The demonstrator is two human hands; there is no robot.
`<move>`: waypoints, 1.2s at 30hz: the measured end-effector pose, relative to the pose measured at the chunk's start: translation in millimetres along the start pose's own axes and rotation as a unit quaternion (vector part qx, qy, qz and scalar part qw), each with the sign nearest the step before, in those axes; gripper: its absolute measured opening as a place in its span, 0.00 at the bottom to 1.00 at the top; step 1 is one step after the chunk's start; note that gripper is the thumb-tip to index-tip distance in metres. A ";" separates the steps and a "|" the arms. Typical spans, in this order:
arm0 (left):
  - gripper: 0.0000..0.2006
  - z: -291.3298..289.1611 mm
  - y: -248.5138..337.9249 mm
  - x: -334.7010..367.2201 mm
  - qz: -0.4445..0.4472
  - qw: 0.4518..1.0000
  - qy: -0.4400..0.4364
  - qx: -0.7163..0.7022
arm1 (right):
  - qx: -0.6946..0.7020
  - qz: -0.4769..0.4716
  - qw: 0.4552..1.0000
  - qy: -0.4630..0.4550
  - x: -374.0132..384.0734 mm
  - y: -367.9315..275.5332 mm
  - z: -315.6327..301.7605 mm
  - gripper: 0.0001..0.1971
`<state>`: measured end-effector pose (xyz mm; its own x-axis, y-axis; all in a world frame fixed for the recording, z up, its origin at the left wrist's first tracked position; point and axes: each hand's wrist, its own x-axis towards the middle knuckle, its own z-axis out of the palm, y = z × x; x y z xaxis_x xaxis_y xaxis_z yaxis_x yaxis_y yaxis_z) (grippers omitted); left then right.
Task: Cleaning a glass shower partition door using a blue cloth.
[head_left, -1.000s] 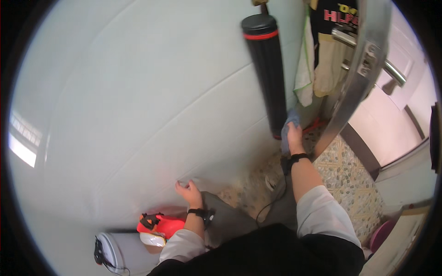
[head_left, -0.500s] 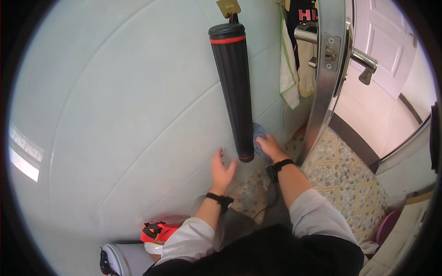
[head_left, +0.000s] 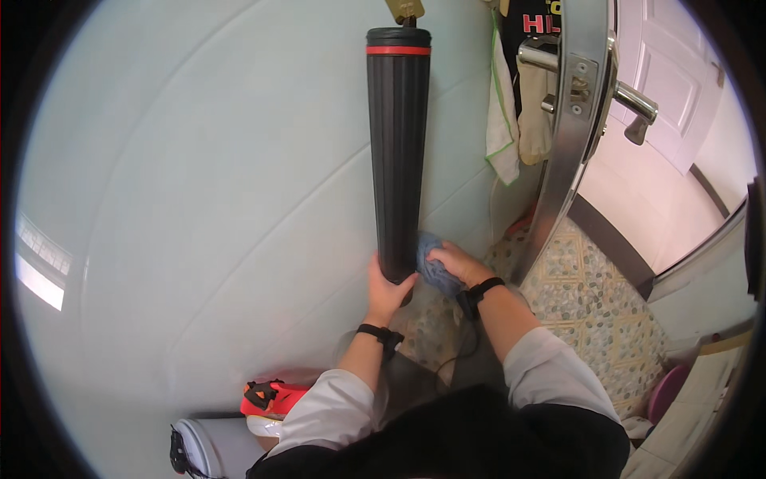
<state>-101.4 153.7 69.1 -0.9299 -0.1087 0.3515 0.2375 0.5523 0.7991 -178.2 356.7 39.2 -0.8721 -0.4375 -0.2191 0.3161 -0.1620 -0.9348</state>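
Observation:
A long black ribbed storage tube (head_left: 399, 152) with a red band near its top hangs from a brass-coloured hook (head_left: 407, 9) on the pale tiled wall. Around its lower end my left hand (head_left: 387, 291) is closed, thumb on the near side. Just right of the tube, my right hand (head_left: 459, 265) grips a crumpled blue cloth (head_left: 435, 267), which lies against or very close to the tube's lower side. The fingers of my right hand are partly hidden by the cloth.
An open door with a metal edge (head_left: 550, 184) and lever handle (head_left: 636, 102) stands to the right. Behind it hang a green-edged white towel (head_left: 502, 120) and dark clothing. At lower left are a grey bin (head_left: 219, 447) and a red-orange item (head_left: 279, 397). Pebble-patterned floor (head_left: 570, 271) lies below.
My left hand has gone from open beside the tube to closed around its lower end. The tube's bottom has swung left, and my right hand has moved slightly left with the cloth.

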 end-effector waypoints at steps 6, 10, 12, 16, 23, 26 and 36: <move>0.45 -11.0 9.4 -20.5 -0.053 0.996 -0.034 -0.070 | -0.100 -0.009 0.993 0.055 -30.4 -1.3 22.3 0.17; 0.45 -9.7 -0.7 -29.2 -0.056 0.988 -0.080 -0.117 | -0.061 -0.095 0.982 0.149 -62.1 11.5 46.7 0.19; 0.45 -7.8 -8.4 -30.8 -0.056 0.985 -0.096 -0.135 | -0.017 -0.183 0.967 0.175 -73.0 8.3 50.0 0.18; 0.43 -10.7 3.9 -37.1 -0.065 0.952 -0.162 -0.251 | -0.153 -0.379 0.872 0.270 -92.9 -58.8 68.1 0.15; 0.41 -11.9 16.8 -51.3 -0.077 0.923 -0.195 -0.323 | -0.412 -0.557 0.660 0.289 -100.6 -247.4 84.0 0.22; 0.41 -12.6 27.3 -52.4 -0.075 0.904 -0.214 -0.363 | -0.459 -0.564 0.615 0.306 -94.3 -304.0 84.9 0.25; 0.40 -24.2 28.3 -51.1 -0.094 0.887 -0.228 -0.391 | -0.652 -0.451 0.568 0.220 -140.6 -176.2 105.7 0.35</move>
<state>-40.4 154.9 85.6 -0.9481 0.3066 0.0838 0.0214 -0.2014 0.9793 -71.8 353.3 264.3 -0.5591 -0.3863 0.7336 -0.6291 0.7740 -0.0718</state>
